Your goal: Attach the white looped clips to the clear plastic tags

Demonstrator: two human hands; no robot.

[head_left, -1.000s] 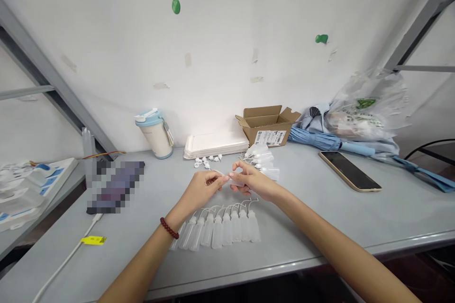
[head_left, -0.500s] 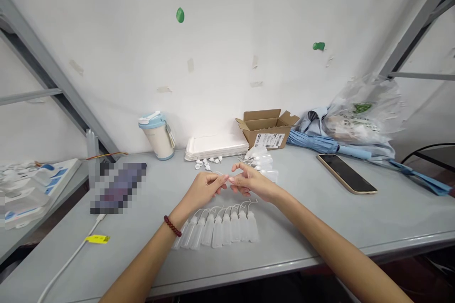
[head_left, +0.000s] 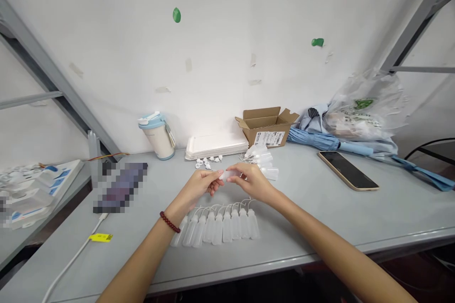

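Above the row of bottles, my left hand and my right hand meet at their fingertips. Between them is a small translucent white squeeze bottle, mostly covered by the fingers. My left thumb and fingers pinch its left end, and the right ones curl round the other end. Closer to me lies a row of several translucent squeeze bottles, topped with thin bent tubes. Behind my hands are small white caps. Beyond my right hand, more squeeze bottles lie in a loose pile.
At the back stand a lidded cup, a stack of white trays and an open cardboard box. A blue umbrella and a phone lie at right. A blurred-out device with a white cable is at left.
My right fingers have gone from spread to curled round the translucent bottle, now visible between my hands. Both hands have shifted slightly left. The camera view has moved a little.
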